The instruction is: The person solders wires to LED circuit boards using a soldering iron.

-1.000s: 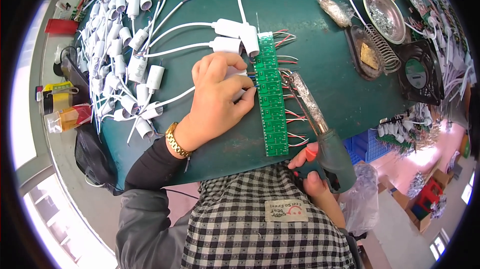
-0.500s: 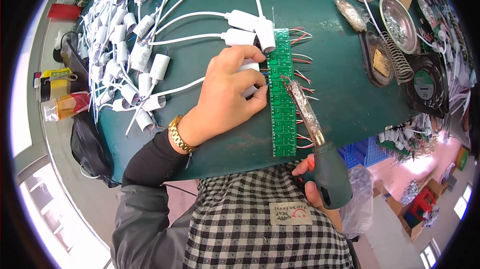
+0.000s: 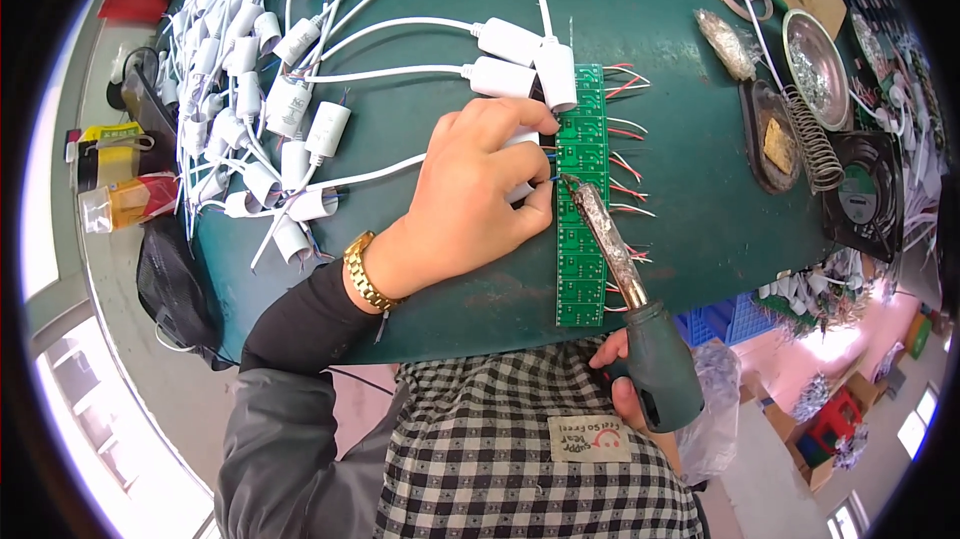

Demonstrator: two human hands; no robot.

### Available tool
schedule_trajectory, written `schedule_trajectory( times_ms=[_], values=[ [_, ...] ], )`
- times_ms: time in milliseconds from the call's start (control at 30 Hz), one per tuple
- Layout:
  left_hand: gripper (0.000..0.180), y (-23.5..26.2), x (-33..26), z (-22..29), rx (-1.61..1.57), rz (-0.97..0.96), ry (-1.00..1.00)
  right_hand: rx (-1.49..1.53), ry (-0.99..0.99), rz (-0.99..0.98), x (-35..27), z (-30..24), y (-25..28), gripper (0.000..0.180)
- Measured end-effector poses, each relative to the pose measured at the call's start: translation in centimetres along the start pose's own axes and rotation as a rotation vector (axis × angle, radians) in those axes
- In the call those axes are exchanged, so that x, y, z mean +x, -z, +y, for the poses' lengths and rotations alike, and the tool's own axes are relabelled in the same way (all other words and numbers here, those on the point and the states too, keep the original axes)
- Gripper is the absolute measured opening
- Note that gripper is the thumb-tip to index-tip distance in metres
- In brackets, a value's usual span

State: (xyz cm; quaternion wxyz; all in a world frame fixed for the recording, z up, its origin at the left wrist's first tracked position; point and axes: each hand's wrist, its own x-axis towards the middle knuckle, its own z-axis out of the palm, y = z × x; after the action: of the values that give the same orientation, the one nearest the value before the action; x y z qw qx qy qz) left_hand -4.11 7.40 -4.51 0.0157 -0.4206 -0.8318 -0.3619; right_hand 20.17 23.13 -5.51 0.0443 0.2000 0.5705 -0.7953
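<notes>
A strip of green circuit boards (image 3: 580, 284) lies lengthwise on the table, with short red and white wires sticking out along its right side. At its left edge my left hand (image 3: 480, 179) is closed around a white cylindrical lamp socket (image 3: 522, 139), mostly covered by the fingers. Thin wires from that socket reach the board's edge. My right hand (image 3: 627, 404), partly hidden, grips the dark handle of a soldering iron (image 3: 655, 354). The iron's tip meets the board's left edge beside those wires. More white sockets (image 3: 505, 42) with cables rest at the strip's upper end.
A heap of white sockets with cables (image 3: 245, 94) covers the table's left. On the right are a metal dish (image 3: 815, 69), a sponge (image 3: 777, 147) in a tray, a coiled-spring iron holder (image 3: 812, 139) and a black fan (image 3: 865, 194). The table's front edge borders my checked apron (image 3: 480, 439).
The soldering iron's tip has shifted from the board's surface to its left edge, by the socket wires. My left hand keeps its hold. The whole view has shifted slightly.
</notes>
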Motion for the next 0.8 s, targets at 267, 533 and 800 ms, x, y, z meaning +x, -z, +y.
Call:
schedule_trajectory(
  times_ms=[267,533,800],
  values=[
    [0.018,-0.3,0.0,-0.1,-0.005,0.014,0.002,-0.097,0.076,0.001,0.2,0.1,0.0,0.039],
    [0.017,-0.1,0.1,0.0,-0.008,0.017,0.008,-0.189,0.181,-0.031,0.3,-2.2,-0.4,0.046],
    [0.016,-0.1,0.0,0.0,-0.002,0.022,0.006,-0.024,0.109,0.078,0.4,-3.2,-1.6,0.052]
  ],
)
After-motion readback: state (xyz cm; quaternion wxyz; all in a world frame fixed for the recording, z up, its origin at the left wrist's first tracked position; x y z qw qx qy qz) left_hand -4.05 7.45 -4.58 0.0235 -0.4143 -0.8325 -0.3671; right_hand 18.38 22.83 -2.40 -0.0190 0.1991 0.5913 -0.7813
